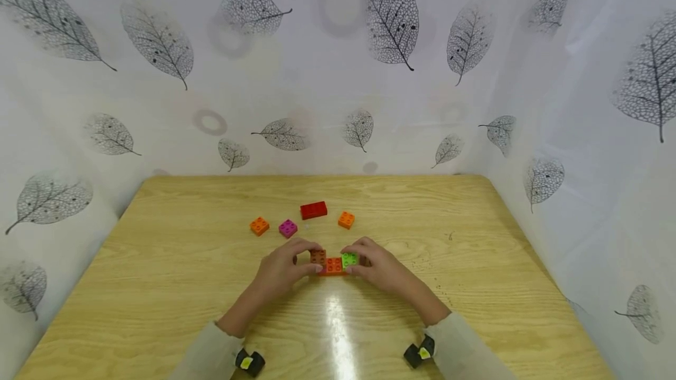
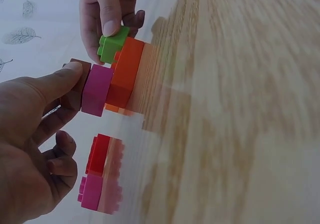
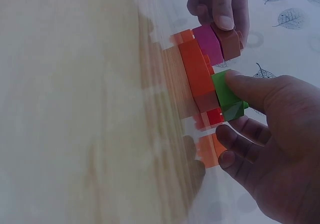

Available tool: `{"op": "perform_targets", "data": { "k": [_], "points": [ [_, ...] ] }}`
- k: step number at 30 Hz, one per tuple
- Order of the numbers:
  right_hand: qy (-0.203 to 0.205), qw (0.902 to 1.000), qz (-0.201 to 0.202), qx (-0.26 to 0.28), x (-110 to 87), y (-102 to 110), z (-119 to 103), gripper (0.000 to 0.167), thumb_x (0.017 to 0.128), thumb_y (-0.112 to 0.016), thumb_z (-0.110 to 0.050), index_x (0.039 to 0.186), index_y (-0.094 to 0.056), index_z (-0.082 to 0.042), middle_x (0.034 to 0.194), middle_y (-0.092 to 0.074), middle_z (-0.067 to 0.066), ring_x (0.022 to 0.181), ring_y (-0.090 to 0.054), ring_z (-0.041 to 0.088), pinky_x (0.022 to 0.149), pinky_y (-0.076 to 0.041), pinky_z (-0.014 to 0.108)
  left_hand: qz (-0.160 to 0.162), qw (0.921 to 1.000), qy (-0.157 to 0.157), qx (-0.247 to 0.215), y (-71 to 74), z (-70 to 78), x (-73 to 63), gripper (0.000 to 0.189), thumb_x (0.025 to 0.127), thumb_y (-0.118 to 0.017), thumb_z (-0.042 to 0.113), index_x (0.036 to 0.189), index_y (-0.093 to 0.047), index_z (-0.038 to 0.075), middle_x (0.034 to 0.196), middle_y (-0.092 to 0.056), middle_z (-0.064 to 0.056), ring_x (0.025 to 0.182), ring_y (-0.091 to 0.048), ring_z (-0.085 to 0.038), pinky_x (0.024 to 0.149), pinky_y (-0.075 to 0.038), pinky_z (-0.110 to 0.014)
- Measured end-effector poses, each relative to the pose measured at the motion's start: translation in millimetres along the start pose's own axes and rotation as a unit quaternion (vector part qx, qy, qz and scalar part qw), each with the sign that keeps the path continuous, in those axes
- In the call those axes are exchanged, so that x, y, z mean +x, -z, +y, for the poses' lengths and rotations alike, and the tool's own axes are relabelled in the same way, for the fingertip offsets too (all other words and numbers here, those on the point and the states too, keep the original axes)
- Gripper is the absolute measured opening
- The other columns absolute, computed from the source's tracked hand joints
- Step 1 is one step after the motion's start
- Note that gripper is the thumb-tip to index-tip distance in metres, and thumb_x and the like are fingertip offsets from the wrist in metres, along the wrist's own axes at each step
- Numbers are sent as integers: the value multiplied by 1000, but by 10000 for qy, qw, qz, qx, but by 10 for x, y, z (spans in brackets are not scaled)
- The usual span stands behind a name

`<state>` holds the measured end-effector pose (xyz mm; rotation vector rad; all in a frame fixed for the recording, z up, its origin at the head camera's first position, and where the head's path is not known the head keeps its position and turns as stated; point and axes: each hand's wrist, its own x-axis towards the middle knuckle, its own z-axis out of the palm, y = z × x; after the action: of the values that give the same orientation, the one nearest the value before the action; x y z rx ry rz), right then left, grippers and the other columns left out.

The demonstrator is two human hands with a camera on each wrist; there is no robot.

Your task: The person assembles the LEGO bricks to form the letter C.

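The left hand (image 1: 282, 265) is pinching the brown brick (image 1: 318, 256), the right hand (image 1: 384, 267) the green brick (image 1: 350, 260); seemingly they're stacking onto the orange brick (image 1: 334, 265) between them, likely needing downward pressure.

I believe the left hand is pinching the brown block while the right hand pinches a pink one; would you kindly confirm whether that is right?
Not quite: the right hand pinches a green block, not a pink one, as the right wrist view shows. The left hand does pinch the brown block.
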<state>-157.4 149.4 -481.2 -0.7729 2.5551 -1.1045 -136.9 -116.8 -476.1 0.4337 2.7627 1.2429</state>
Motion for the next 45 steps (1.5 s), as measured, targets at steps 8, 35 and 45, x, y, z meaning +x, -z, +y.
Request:
{"op": "perform_targets", "data": {
  "k": [8,35,45],
  "points": [
    [10,10000,16,-7,-12,28,8,39,98,-66,-33,135,-63,-19,115,-54,-9,86,-52,11,72,-49,27,31,9997,-119,228,3,31,23,34,88,-76,42,120,-71,33,123,-67,13,85,-56,-8,69,-45,-29],
    [-6,9998,-53,179,-6,-1,16,41,99,-65,-35,136,-62,-19,117,-55,-7,85,-52,12,72,-49,28,-698,9937,252,-834,155,-55,11,47,93,-69,48,134,-63,26,123,-62,10,86,-54,-19,66,-49,-33],
    [52,9998,-56,178,-7,0,13,42,99,-66,-32,138,-61,-19,116,-55,-7,85,-52,11,71,-50,28,-125,9976,245,-638,525,-317,29,49,95,-66,46,134,-63,16,125,-63,-7,82,-52,-22,60,-47,-31]
  ]
}}
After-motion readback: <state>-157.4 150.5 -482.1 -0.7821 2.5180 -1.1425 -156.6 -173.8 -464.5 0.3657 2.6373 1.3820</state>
